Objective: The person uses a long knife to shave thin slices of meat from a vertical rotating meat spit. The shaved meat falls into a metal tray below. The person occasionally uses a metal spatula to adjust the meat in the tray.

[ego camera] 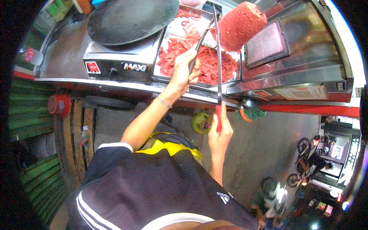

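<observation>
My left hand (184, 67) grips dark metal tongs (199, 43), whose tips reach up to the side of a cone of reddish meat (241, 27). A thin strip seems to be at the tips, too small to tell for sure. In my right hand (220, 128) is the red handle of a long knife (219, 60). Its narrow blade points away from me, crossing in front of the meat's left edge; contact is unclear. Below the blade and tongs, a metal tray (157, 75) holds a heap of sliced meat strips (215, 64), with looser strips farther back.
Left of the tray, a round black griddle (132, 21) sits on a Maxi burner unit (118, 66). A glowing heater panel (266, 44) stands right of the cone. Under the counter is a green gas cylinder (200, 123). Motorcycles and people are at lower right.
</observation>
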The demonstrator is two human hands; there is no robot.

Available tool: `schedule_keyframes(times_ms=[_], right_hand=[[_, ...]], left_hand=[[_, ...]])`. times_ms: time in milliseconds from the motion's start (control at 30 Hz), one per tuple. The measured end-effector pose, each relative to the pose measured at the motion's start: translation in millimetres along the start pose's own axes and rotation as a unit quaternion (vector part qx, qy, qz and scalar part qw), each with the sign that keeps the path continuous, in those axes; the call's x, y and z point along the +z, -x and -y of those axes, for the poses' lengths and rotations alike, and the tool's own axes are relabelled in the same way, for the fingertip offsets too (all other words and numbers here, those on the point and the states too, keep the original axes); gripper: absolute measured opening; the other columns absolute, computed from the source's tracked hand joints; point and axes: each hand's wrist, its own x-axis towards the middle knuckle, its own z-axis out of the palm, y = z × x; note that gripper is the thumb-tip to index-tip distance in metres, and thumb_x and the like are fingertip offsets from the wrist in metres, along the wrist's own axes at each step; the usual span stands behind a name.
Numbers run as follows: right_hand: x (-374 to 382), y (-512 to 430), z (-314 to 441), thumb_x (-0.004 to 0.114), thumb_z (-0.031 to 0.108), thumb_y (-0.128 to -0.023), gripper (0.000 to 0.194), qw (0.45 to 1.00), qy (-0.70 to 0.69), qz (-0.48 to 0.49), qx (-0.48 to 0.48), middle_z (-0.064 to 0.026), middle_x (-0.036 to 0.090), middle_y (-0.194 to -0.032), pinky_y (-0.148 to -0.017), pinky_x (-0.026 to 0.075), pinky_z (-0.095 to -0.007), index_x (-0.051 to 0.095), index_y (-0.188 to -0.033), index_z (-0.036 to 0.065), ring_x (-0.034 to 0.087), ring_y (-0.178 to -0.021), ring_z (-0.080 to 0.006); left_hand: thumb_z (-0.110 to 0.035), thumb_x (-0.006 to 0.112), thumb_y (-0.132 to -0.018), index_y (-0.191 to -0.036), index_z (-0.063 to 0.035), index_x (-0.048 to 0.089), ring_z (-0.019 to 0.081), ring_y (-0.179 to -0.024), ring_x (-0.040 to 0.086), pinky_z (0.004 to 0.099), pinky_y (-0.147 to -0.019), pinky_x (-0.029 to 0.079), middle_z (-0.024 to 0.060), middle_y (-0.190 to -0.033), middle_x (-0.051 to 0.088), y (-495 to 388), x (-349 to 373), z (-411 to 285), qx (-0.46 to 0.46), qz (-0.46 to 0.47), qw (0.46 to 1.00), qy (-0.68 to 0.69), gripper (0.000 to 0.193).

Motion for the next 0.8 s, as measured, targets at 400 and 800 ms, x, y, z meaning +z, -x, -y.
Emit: schedule_keyframes(times_ms=[400, 800], right_hand=[[-61, 38, 42, 0.064, -0.002, -0.104, 0.056, 0.991, 0.012, 0.067, 0.118, -0.0296, 0.072, -0.138, -0.103, 0.057, -0.0412, 0.057, -0.16, 0.005, 0.076, -0.124, -0.0367], [-87, 50, 54, 0.064, 0.002, -0.104, 0.056, 0.966, -0.082, 0.113, 0.219, -0.0268, 0.068, -0.149, -0.107, 0.055, -0.0387, 0.056, -0.159, 0.001, 0.071, -0.133, -0.0319]], left_hand=[[-0.038, 0.052, -0.116, -0.167, -0.0248, 0.048, 0.0033, -0.047, 0.032, 0.021, -0.041, 0.027, -0.0069, -0.075, 0.045, -16, -5, -8, -0.009, 0.024, 1.0, -0.001, 0.053], [-0.042, 0.055, -0.115, -0.152, -0.0259, 0.059, 0.0029, -0.047, 0.032, 0.0205, -0.041, 0.026, -0.0082, -0.075, 0.043, -27, -3, -8, -0.051, 0.019, 0.998, 0.017, 0.041]])
